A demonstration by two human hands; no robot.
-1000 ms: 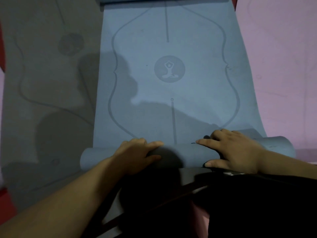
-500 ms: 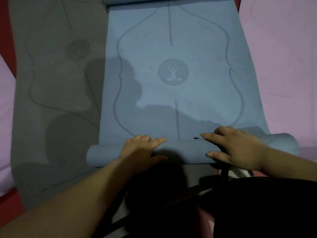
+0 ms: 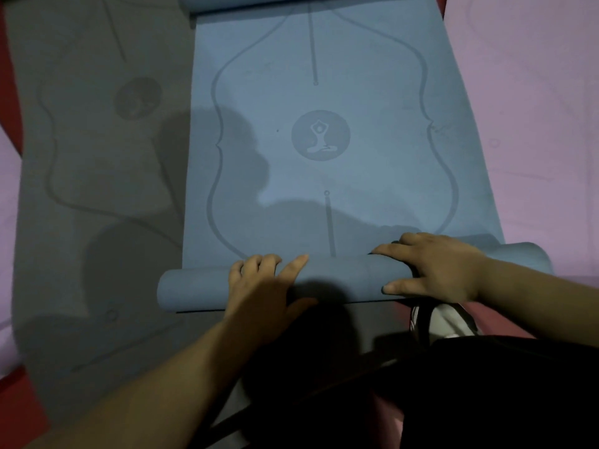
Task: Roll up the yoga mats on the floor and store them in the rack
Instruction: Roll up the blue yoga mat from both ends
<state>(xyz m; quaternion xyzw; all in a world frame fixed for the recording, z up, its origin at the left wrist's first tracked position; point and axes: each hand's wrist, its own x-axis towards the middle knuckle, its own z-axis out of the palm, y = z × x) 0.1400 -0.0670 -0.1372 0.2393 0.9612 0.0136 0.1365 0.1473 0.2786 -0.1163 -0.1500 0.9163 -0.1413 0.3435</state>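
A blue yoga mat (image 3: pixel 356 108) with a seated-figure emblem lies flat ahead of me. Its near end is wound into a roll (image 3: pixel 337 277) that runs left to right. My left hand (image 3: pixel 265 286) lies over the left half of the roll, fingers curled over its top and thumb below. My right hand (image 3: pixel 434 267) wraps the right half, fingers over the top and thumb along the near side. The mat's far end (image 3: pixel 291 1) curls up at the top of the frame. The rack is out of sight.
A grey yoga mat (image 3: pixel 97 157) lies flat to the left, overlapped by the blue one. A pink mat (image 3: pixel 534 108) lies to the right, and more pink (image 3: pixel 9 176) shows at the far left. Red floor (image 3: pixel 19 403) shows at bottom left. A white shoe (image 3: pixel 450 322) and my dark clothing sit near the roll.
The roll has moved a little further away from me along the blue mat, with both hands riding on it. The left index finger has stretched out.
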